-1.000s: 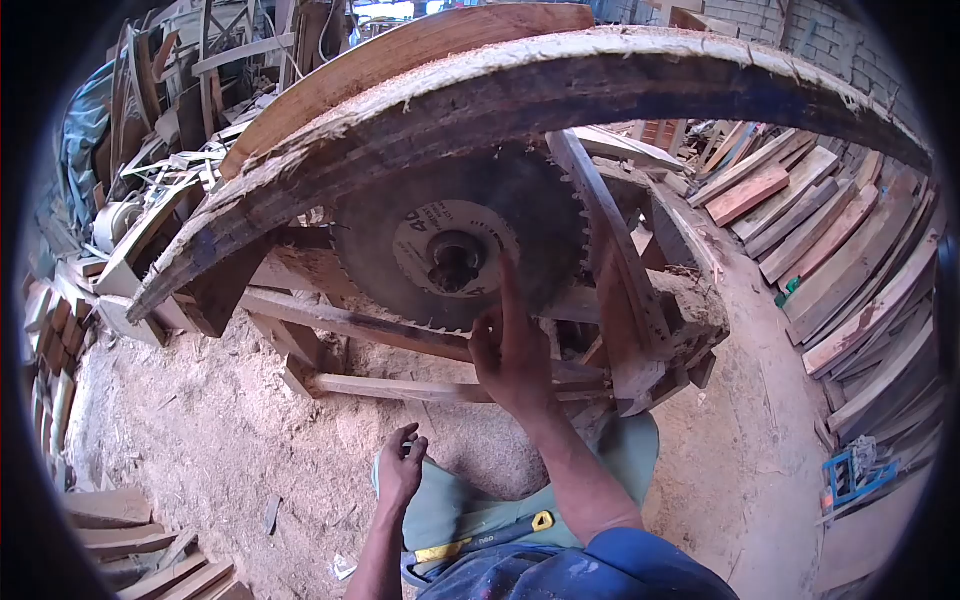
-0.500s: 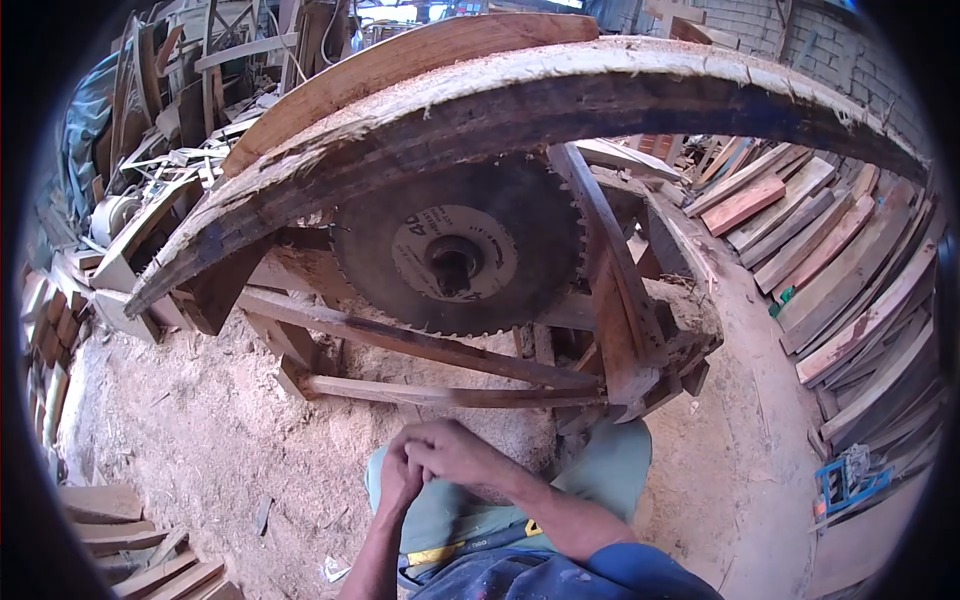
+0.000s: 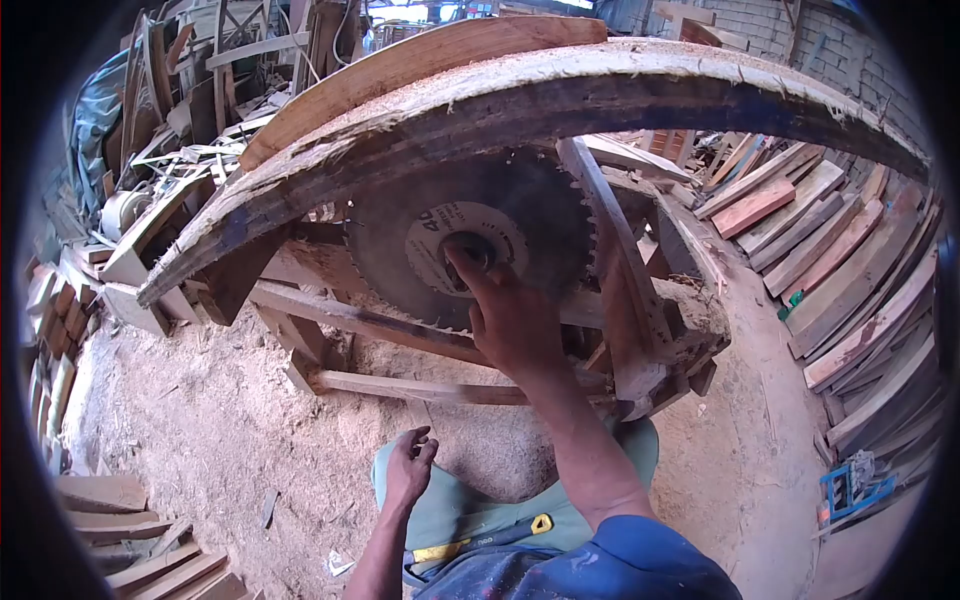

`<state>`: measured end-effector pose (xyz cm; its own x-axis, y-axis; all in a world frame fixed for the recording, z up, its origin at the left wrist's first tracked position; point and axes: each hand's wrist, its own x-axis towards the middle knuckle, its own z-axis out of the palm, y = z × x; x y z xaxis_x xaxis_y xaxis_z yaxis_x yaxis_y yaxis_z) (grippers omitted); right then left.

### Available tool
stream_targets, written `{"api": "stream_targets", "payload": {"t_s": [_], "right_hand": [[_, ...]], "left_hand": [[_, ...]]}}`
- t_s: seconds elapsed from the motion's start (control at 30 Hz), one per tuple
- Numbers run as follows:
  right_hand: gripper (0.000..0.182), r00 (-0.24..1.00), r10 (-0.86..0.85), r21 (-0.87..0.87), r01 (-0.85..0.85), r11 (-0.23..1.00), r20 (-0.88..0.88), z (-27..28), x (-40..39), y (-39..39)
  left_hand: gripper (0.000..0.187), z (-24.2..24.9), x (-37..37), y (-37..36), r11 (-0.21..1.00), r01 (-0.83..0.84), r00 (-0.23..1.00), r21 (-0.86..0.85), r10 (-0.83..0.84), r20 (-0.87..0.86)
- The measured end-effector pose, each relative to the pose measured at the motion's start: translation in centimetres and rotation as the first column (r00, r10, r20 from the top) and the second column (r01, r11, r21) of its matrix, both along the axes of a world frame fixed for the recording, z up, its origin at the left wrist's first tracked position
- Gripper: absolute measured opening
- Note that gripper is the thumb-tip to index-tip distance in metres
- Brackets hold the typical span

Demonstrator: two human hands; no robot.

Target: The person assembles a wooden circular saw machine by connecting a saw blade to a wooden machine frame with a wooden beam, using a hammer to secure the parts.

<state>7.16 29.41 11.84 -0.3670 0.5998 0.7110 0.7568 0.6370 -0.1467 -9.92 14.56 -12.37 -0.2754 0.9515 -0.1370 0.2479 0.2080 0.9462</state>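
My right hand (image 3: 518,330) is at the saw-blade hub (image 3: 486,250); I can't tell whether it grips. My left hand (image 3: 408,472) hangs unclenched.

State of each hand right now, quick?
Left hand: open, fingers loosely bent, nothing visible in it.
Right hand: finger extended at the centre of the round grey metal saw blade; contact or grip can't be told.

Right arm (image 3: 580,430) stretched out, left arm (image 3: 383,545) held low
The right hand (image 3: 518,328) reaches forward with a finger (image 3: 470,268) extended; the left hand (image 3: 407,470) hangs beside the left knee (image 3: 450,492), its fingers (image 3: 425,446) loosely curled
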Motion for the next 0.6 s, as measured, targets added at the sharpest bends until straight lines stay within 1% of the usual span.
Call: {"api": "stream_targets", "payload": {"t_s": [0.03, 0.1, 0.13, 0.17, 0.2, 0.23, 0.3, 0.33, 0.37, 0.43, 0.53, 0.6], "right_hand": [[0.050, 0.999, -0.041, -0.039, 0.042, 0.998, 0.018, 0.1, 0.0, 0.0], [0.028, 0.985, -0.164, -0.223, 0.171, 0.960, 0.048, -1.0, 0.8, -1.0], [0.018, 0.968, -0.117, -0.313, 0.185, 0.932, 0.224, -4.6, 2.1, -1.1], [0.016, 0.963, -0.025, -0.410, 0.139, 0.902, 0.270, -7.1, 2.8, -2.7], [0.018, 0.951, 0.069, -0.508, 0.099, 0.856, 0.302, -9.7, 3.5, -4.3], [0.021, 0.963, 0.181, -0.606, -0.023, 0.795, 0.201, -10.0, 3.3, -5.7], [0.019, 0.989, 0.129, -0.573, -0.146, 0.807, -0.071, -10.0, 2.5, -6.3], [0.018, 0.972, 0.099, -0.548, -0.202, 0.812, -0.213, -10.0, 2.2, -6.8], [0.018, 0.967, 0.068, -0.490, -0.184, 0.852, -0.244, -9.3, 2.1, -6.5], [0.026, 0.950, 0.012, -0.367, -0.132, 0.921, -0.312, -6.5, 1.7, -4.7], [0.052, 0.929, 0.048, -0.141, -0.107, 0.984, -0.366, -3.7, 1.2, -3.3], [0.067, 0.927, 0.040, -0.165, -0.109, 0.980, -0.372, -2.4, 1.0, -2.5]], "left_hand": [[0.049, 0.2, 0.1, 0.0, 1.000, -0.001, 1.000, 0.000, 0.001, 0.001], [0.049, 0.6, 0.0, -0.1, 1.000, -0.002, 1.000, -0.002, 0.002, 0.004], [0.049, 0.1, -0.2, -0.3, 1.000, -0.009, 1.000, 0.005, 0.009, 0.006], [0.049, -0.7, -0.4, -0.5, 1.000, -0.017, 1.000, 0.013, 0.017, 0.011], [0.049, -1.3, -0.6, -0.2, 0.999, -0.028, 0.999, 0.028, 0.027, 0.017], [0.049, -1.3, -0.8, 0.3, 0.999, -0.029, 1.000, 0.021, 0.029, -0.002], [0.049, -1.6, -1.1, 0.0, 0.999, -0.028, 0.999, -0.023, 0.027, -0.045], [0.049, -1.7, -1.2, 0.2, 1.000, -0.020, 0.999, -0.005, 0.020, -0.047], [0.049, -1.5, -1.3, 0.3, 1.000, -0.021, 0.999, -0.001, 0.021, -0.038], [0.048, -0.4, -1.1, 0.4, 1.000, -0.020, 1.000, 0.011, 0.021, -0.021], [0.048, -1.4, -1.2, 0.4, 0.999, -0.032, 0.999, 0.030, 0.031, 0.027], [0.049, -1.3, -1.0, 0.1, 0.999, -0.029, 1.000, 0.016, 0.029, -0.002]]}}
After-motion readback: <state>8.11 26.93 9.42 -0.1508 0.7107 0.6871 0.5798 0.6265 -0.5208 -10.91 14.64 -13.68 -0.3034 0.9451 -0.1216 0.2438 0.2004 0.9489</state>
